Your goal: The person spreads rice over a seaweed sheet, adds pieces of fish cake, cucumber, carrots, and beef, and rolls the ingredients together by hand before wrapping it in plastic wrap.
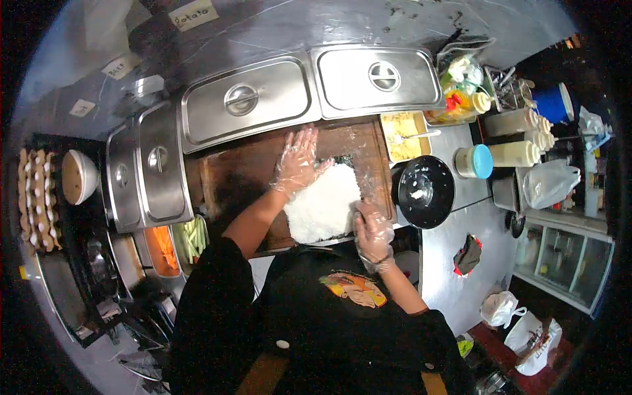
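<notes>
A square layer of white rice (324,205) covers most of a dark nori sheet (342,160) on a brown wooden board (230,174). The nori shows along the far edge and a little at the near one. My left hand (296,164), in a clear plastic glove, lies at the far left corner of the rice with its fingers stretched out over the board. At the right edge of the rice is my right hand (373,234), gloved too. Its fingers are curled closed, and whatever they hold, if anything, is hidden.
Lidded steel pans (247,99) line the board's far side, with more lidded pans (158,164) at left. To the right stand a yellow-filled tray (403,125) with a spoon, a black bowl (424,191), a blue-lidded tub (474,162) and squeeze bottles (513,154). Cut vegetables (189,238) sit lower left.
</notes>
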Demonstrator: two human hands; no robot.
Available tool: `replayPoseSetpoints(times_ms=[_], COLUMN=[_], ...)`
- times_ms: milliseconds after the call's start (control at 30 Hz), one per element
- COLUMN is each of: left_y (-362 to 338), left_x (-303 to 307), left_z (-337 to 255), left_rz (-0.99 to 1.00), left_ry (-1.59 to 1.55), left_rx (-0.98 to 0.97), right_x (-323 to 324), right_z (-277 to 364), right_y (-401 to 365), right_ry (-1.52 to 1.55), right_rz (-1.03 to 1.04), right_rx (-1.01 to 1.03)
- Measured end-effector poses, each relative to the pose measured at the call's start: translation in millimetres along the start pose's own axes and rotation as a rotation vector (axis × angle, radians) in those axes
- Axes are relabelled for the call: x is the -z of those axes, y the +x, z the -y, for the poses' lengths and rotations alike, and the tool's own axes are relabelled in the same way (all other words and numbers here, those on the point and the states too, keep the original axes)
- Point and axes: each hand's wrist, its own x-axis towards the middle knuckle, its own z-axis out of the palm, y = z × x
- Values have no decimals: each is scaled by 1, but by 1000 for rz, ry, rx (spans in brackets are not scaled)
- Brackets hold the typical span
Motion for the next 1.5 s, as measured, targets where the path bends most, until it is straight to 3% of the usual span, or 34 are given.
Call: replayPoseSetpoints(times_ms=[67, 100, 133, 200, 233, 333, 467, 533, 567, 633, 667, 733, 867, 900, 1033, 1133, 1167, 1233, 1333, 1500], left_y=[13, 16, 19, 23, 23, -7, -92, -128, -147, -177, -188, -195, -188, -180, -139, -115, -108, -102, -93, -92], left_x=[0, 12, 6, -1, 10, 46, 60, 60, 60, 63, 64, 70, 69, 69, 49, 45, 39, 41, 39, 37], left_z=[3, 0, 5, 19, 24, 25, 41, 46, 44, 39, 34, 19, 23, 28, 59, 71, 75, 79, 86, 84], left_rz=[47, 79, 71, 24, -20, 37, -69, -35, -37, 124, 119, -163, -164, -161, -171, -61, -136, -152, -160, -173], left_ry=[-25, -26, -21, -258, -598, -985, -999, -649, -647, -1163, -1164, -563, -549, -401, -249, -313, -254, -233, -256, -229], left_rx=[-73, -73, -82, -5, 48, 380, 436, 411, 425, 944, 954, 424, 318, 276, 149, 126, 53, 4, -66, -63], right_x=[-8, -16, -23, -35, -35, -37, -51, -62, -70, -87, -96, -108, -120, -128, -115, -90, -98, -117, -126, -133], right_z=[4, 3, 6, 13, 16, 28, 31, 39, 42, 46, 47, 59, 71, 62, 64, 101, 102, 98, 98, 92], right_y=[5, 8, 13, 26, 39, 71, 108, 124, 130, 140, 144, 153, 170, 169, 132, 94, 87, 79, 76, 62], right_ry=[-171, -189, -190, -495, -544, -597, -585, -560, -532, -481, -479, -467, -465, -275, -31, -310, -317, -353, -376, -334], right_rz=[13, 135, 121, 228, 378, 381, 417, 438, 430, 400, 407, 361, 360, 115, -49, 381, 382, 199, 280, 231], right_rx=[166, 89, 91, 141, 84, 132, 225, 252, 281, 342, 349, 409, 390, 474, 377, 276, 276, 470, 398, 352])
